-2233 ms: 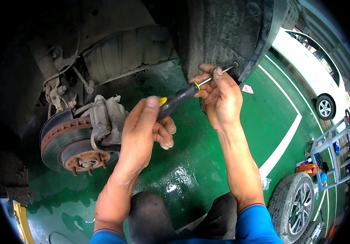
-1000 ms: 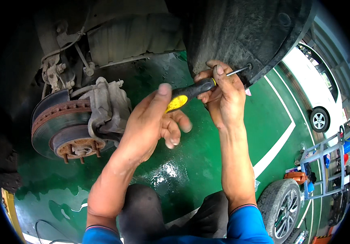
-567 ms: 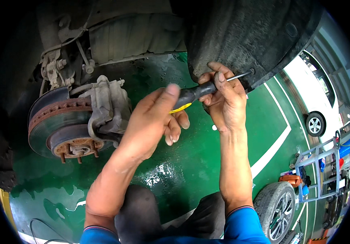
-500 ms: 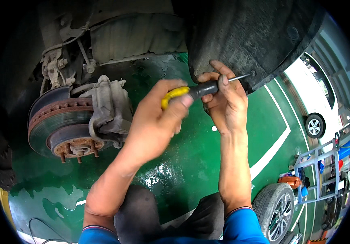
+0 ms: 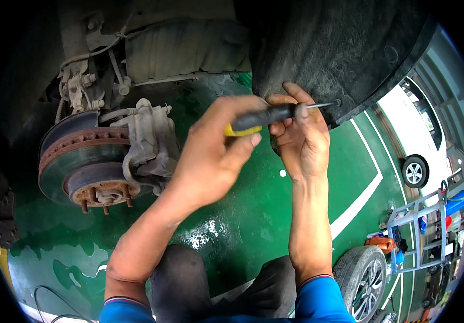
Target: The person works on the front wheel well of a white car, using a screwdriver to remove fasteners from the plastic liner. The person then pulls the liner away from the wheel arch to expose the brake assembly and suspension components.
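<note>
A screwdriver [image 5: 252, 121] with a dark grey and yellow handle points right, its thin metal shaft reaching a small fastener [image 5: 338, 102] in the black wheel-arch liner [image 5: 323, 54]. At the handle's rear end, my left hand [image 5: 210, 151] grips with the fingers over the top and the thumb below; those fingers are slightly blurred. My right hand [image 5: 304, 142], palm turned up, pinches the front of the handle and the shaft between thumb and fingers, close under the liner. One raised fingertip of it lies near the liner's surface.
To the left are a rusty brake disc [image 5: 89, 161] with wheel studs and a grey brake caliper [image 5: 148, 142]. A removed wheel [image 5: 364, 280] stands at lower right, near a grey metal frame cart [image 5: 417, 237]. Beyond is a white car [image 5: 417, 132]. A black cable [image 5: 54, 301] lies at lower left.
The handle has turned in my left hand, its yellow part now on the underside. My left fingers have shifted round it, looser than before. My right hand keeps nearly the same place.
</note>
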{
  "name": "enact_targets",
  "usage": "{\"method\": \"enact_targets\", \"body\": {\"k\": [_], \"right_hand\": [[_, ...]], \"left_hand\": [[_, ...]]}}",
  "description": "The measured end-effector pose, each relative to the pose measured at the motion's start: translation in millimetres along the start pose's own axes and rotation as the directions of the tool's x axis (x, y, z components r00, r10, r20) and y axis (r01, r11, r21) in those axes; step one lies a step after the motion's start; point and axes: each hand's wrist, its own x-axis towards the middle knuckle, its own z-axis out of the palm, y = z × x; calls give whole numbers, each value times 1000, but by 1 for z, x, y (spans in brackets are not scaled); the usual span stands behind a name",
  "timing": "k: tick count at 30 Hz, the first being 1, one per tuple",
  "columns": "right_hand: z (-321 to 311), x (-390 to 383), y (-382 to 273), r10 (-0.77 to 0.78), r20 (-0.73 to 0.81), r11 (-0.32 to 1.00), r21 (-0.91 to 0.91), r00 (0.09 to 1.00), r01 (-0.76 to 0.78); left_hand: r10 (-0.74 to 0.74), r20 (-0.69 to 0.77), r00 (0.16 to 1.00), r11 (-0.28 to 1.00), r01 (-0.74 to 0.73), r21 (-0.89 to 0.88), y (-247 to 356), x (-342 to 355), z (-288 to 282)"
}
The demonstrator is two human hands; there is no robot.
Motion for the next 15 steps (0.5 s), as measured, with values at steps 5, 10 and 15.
{"method": "enact_targets", "body": {"k": [5, 10, 15], "right_hand": [[-25, 3, -4, 28, 91, 999, -33, 995, -26], [-16, 4, 2, -5, 51, 999, -38, 999, 7], [-18, 2, -2, 33, 78, 999, -15, 996, -32]], "left_hand": [[-161, 73, 984, 981, 168, -97, 4, 5, -4], [-475, 205, 856, 814, 516, -267, 12, 16, -11], [264, 135, 955, 868, -297, 398, -6, 5, -5]]}}
